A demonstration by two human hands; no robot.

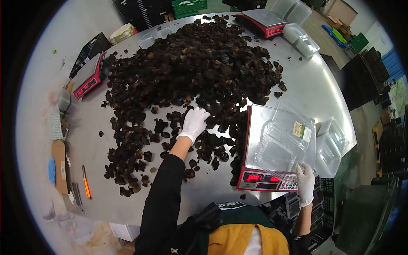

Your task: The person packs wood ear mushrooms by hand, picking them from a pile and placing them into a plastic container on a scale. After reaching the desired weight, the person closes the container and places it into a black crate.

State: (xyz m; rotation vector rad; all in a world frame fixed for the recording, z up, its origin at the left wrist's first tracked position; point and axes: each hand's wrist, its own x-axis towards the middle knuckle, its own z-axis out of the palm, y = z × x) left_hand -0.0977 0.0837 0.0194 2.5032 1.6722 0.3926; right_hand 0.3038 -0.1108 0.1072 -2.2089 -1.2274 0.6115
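Note:
Dark brown, mushroom-like pieces (191,63) lie in a big heap on the metal table (89,148). My left hand (194,123), in a white glove, reaches into the near part of the heap with its fingers curled down; whatever is under the fingertips is hidden. At the right, my gloved right hand (305,185) pinches the near edge of an open clear plastic box (278,148) with a green and white label. The box rests on the steel plate of a red scale (265,180), whose display is lit.
More clear boxes (329,148) stand right of the scale. Two other red scales stand at the back right (267,25) and left (88,80). An orange cutter (86,182) and a brown board (59,168) lie at the left edge. Black crates (325,204) are below the table's near right edge.

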